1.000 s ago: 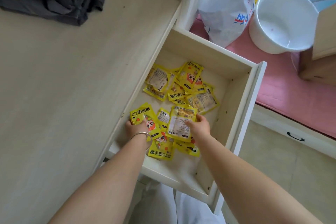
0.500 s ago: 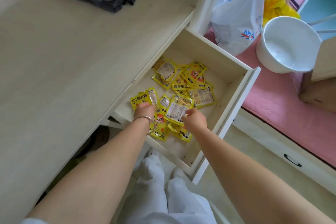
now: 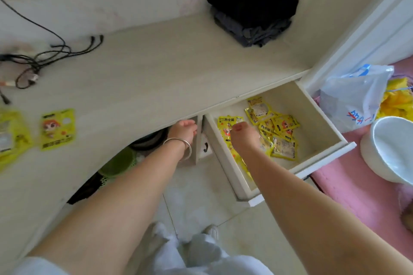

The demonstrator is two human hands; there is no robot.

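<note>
An open white drawer (image 3: pixel 321 123) under the desk top holds several yellow snack packets (image 3: pixel 281 136). My right hand (image 3: pixel 244 140) is over the drawer's left part, and its thumb and fingers pinch a yellow packet (image 3: pixel 226 124) by the edge. My left hand (image 3: pixel 182 129), with a silver bangle on the wrist, is outside the drawer to its left, right at the desk's front edge. Its fingertips go under the edge, and no packet shows in it. Two more yellow packets (image 3: pixel 58 128) lie on the desk at the far left.
Folded black clothes (image 3: pixel 252 9) sit at the back of the pale desk (image 3: pixel 145 78), with tangled cables (image 3: pixel 33 60) at the left. A plastic bag (image 3: pixel 353 100) and a white basin (image 3: pixel 393 152) stand on a pink mat (image 3: pixel 348 185) to the right. A green basket (image 3: pixel 118 163) is under the desk.
The view has swung left and up over the desk. My left hand has come out of the drawer to the desk edge beside it. My right hand stays in the drawer on a packet.
</note>
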